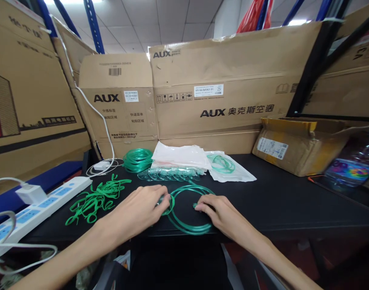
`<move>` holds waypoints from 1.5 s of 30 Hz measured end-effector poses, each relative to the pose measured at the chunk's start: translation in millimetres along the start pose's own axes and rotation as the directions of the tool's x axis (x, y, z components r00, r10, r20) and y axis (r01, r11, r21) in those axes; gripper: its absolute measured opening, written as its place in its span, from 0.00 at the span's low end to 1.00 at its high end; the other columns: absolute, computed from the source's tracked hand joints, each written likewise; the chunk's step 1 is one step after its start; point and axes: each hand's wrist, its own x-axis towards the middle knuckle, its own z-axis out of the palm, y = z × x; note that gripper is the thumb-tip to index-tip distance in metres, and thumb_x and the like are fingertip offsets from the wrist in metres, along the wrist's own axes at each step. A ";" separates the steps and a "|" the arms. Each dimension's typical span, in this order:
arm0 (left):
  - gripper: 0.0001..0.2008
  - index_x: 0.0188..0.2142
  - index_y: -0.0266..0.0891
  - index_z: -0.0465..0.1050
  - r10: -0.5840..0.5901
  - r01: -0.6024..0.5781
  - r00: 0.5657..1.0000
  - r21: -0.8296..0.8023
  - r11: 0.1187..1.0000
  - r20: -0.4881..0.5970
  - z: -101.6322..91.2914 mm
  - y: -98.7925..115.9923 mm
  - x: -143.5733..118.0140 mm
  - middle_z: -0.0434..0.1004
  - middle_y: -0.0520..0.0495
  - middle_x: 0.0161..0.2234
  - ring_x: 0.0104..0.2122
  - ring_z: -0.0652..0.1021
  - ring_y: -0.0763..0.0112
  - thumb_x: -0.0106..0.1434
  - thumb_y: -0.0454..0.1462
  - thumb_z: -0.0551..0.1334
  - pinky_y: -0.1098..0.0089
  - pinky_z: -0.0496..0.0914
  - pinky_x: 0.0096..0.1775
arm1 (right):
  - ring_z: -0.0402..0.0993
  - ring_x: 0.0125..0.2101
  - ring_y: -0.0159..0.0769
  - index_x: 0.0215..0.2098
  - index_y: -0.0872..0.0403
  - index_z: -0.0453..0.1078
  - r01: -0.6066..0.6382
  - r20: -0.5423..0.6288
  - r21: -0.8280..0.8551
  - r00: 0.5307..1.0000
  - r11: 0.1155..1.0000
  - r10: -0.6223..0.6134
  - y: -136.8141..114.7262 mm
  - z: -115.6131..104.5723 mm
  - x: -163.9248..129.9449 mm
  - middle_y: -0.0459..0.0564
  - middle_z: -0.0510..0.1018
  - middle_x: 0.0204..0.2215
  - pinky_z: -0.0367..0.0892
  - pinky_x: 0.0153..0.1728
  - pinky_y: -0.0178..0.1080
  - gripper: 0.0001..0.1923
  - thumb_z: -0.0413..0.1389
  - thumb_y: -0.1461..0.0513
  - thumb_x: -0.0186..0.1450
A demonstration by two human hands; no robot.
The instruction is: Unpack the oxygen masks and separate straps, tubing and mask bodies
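Note:
A coil of clear green tubing point(192, 230) lies on the black table between my two hands. My left hand point(152, 205) is closed at the coil's left side, its fingers pinching a clear piece with a bright green band point(172, 204) looped beside it. Much of that piece is hidden by the fingers. On the right, my right hand point(216, 207) is closed, with thumb and fingertips pinching a small green tube end point(195, 205) inside the ring of the coil. Behind the coil lies a row of clear, curved plastic pieces point(172, 174).
Green elastic straps point(101, 197) lie tangled left, near a white power strip point(55, 201). At the back are a thicker green tubing coil point(138, 160), white packets point(181, 155) and a bagged coil point(229, 166). A carton point(281, 147) and bottle point(352, 161) stand right.

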 end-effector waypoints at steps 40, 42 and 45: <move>0.07 0.45 0.37 0.71 0.330 -0.337 0.936 0.039 0.941 0.123 29.1 46.3 -6.2 0.75 0.44 0.44 0.46 0.76 0.57 0.68 0.33 0.63 0.63 0.72 0.43 | 0.75 0.45 0.42 0.43 0.48 0.76 -0.061 0.016 -0.100 0.998 0.993 0.063 -1.4 -33.0 -17.1 0.51 0.76 0.47 0.68 0.49 0.44 0.15 0.52 0.50 0.72; 0.04 0.43 0.37 0.71 0.345 -0.345 0.934 -0.024 0.938 0.090 22.3 46.9 -4.7 0.76 0.46 0.42 0.43 0.77 0.60 0.69 0.33 0.62 0.65 0.72 0.43 | 0.71 0.54 0.47 0.44 0.46 0.77 -0.052 0.071 -0.082 0.996 0.995 0.058 -5.1 -40.1 -23.8 0.52 0.72 0.56 0.64 0.56 0.48 0.16 0.57 0.47 0.68; 0.05 0.45 0.40 0.74 0.316 -0.320 0.948 -0.174 0.931 -0.048 4.7 38.8 2.5 0.78 0.49 0.41 0.41 0.78 0.64 0.70 0.35 0.61 0.67 0.71 0.44 | 0.65 0.60 0.52 0.43 0.44 0.79 -0.019 0.130 -0.012 0.991 1.000 0.020 -8.2 -52.8 -27.0 0.50 0.69 0.62 0.59 0.62 0.51 0.18 0.66 0.45 0.59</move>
